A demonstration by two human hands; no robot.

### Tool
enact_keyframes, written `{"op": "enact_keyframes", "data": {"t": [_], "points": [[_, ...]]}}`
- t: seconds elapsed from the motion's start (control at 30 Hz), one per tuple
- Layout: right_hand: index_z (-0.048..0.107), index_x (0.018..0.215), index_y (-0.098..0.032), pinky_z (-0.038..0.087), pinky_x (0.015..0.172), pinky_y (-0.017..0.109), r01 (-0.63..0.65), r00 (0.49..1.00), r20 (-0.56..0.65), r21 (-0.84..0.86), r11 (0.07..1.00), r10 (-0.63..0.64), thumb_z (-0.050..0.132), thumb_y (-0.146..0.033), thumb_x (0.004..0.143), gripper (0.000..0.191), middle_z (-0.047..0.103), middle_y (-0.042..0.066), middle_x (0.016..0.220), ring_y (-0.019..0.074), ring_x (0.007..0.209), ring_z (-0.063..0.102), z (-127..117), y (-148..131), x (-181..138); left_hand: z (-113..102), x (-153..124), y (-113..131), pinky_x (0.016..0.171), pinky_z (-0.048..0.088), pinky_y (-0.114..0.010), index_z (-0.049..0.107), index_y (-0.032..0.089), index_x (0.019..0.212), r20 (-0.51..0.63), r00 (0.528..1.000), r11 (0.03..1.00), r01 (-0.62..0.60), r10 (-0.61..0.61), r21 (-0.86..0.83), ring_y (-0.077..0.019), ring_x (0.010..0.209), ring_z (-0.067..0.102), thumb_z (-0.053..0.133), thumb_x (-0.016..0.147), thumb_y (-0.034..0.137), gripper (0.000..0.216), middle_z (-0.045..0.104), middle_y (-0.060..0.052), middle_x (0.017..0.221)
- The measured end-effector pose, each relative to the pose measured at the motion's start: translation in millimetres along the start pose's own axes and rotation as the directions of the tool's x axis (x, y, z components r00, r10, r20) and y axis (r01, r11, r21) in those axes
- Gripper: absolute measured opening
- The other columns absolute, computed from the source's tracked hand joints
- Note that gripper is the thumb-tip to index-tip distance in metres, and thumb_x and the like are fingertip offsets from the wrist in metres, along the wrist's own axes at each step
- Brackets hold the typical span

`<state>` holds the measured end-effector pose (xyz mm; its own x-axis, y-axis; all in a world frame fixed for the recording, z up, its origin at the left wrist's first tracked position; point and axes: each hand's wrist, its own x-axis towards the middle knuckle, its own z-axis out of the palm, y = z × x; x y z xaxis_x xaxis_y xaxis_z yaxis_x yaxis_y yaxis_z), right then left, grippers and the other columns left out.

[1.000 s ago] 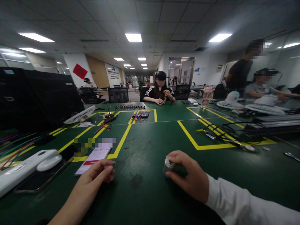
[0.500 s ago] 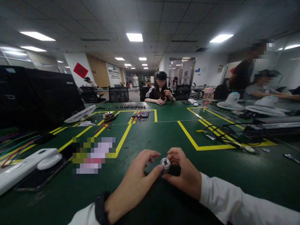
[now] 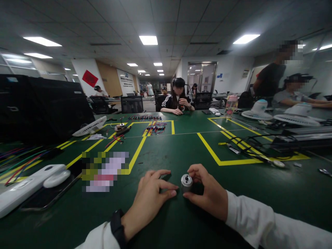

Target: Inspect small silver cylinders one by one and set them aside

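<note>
A small silver cylindrical motor [image 3: 186,186] stands upright on the green table, its round top face with dark holes turned up. My right hand [image 3: 209,190] curls around its right side, thumb at the near edge and fingertips at the far edge. My left hand [image 3: 154,192] is just left of the motor, apart from it. Its fingers are stretched out, thumb and index fingertip close together; I make out nothing between them. A dark band [image 3: 118,228] is on the left wrist.
At left are a white power strip [image 3: 31,188], a phone [image 3: 46,197], and a black case [image 3: 44,107]. Bundled wires [image 3: 155,128] lie farther back. Black cables [image 3: 241,145] and metal profiles [image 3: 306,138] are at right. A person [image 3: 178,98] sits opposite.
My left thumb has come off the motor and the left hand has drawn back left. The motor and my right hand have shifted slightly right in view.
</note>
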<state>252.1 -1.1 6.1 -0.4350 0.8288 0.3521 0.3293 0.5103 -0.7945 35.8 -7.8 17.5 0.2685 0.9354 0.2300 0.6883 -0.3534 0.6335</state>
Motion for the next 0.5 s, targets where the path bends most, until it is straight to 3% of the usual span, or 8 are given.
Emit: {"op": "enact_keyframes", "data": {"t": [0.1, 0.23, 0.3, 0.37, 0.5], "points": [[0.034, 0.11, -0.02, 0.05, 0.081, 0.03, 0.002, 1.0, -0.016, 0.035, 0.999, -0.002, 0.067, -0.017, 0.069, 0.053, 0.055, 0.003, 0.097, 0.0134, 0.089, 0.058, -1, -2, 0, 1, 0, 2, 0.091, 0.033, -0.059, 0.075, 0.044, 0.088, 0.036, 0.999, 1.0, -0.01, 0.01, 0.005, -0.0369, 0.112, 0.047, 0.073, 0.071, 0.033, 0.02, 0.065, 0.0, 0.123], [0.032, 0.114, -0.021, 0.053, 0.082, 0.03, 0.036, 0.968, -0.252, 0.041, 0.999, -0.025, 0.064, -0.03, 0.076, 0.051, 0.055, 0.007, 0.104, 0.0148, 0.094, 0.059, -28, 12, -9, -15, -9, 1, 0.099, 0.036, -0.046, 0.057, 0.039, 0.122, 0.035, 0.999, 0.998, -0.022, 0.025, -0.063, -0.0271, 0.119, 0.047, 0.063, 0.082, 0.031, 0.041, 0.055, -0.001, 0.135], [0.036, 0.114, -0.02, 0.053, 0.084, 0.032, 0.009, 0.932, -0.359, -0.111, 0.994, -0.048, 0.064, -0.036, 0.076, 0.05, 0.054, 0.009, 0.107, 0.0169, 0.096, 0.059, -59, 27, -21, -27, -20, -8, 0.095, 0.042, -0.039, 0.053, 0.035, 0.126, 0.02, 0.999, 0.987, 0.039, -0.037, -0.153, -0.0225, 0.115, 0.053, 0.053, 0.088, 0.032, 0.038, 0.056, -0.003, 0.133], [0.042, 0.113, -0.02, 0.053, 0.082, 0.035, -0.083, 0.901, -0.43, -0.308, 0.948, -0.061, 0.063, -0.045, 0.075, 0.05, 0.055, 0.01, 0.107, 0.0203, 0.094, 0.06, -100, 46, -39, -39, -35, -22, 0.09, 0.046, -0.036, 0.057, 0.032, 0.12, 0.007, 0.985, 0.939, 0.167, -0.173, -0.301, -0.0216, 0.106, 0.059, 0.049, 0.09, 0.036, 0.032, 0.063, -0.003, 0.123], [0.05, 0.108, -0.024, 0.053, 0.065, 0.032, -0.321, 0.833, -0.547, -0.592, 0.739, -0.077, 0.064, -0.052, 0.072, 0.048, 0.059, 0.012, 0.097, 0.021, 0.078, 0.062, -187, 94, -94, -59, -61, -52, 0.078, 0.049, -0.032, 0.062, 0.027, 0.107, -0.094, 0.923, 0.832, 0.288, -0.373, -0.474, -0.0217, 0.088, 0.064, 0.054, 0.086, 0.041, 0.027, 0.071, -0.002, 0.097]]}}
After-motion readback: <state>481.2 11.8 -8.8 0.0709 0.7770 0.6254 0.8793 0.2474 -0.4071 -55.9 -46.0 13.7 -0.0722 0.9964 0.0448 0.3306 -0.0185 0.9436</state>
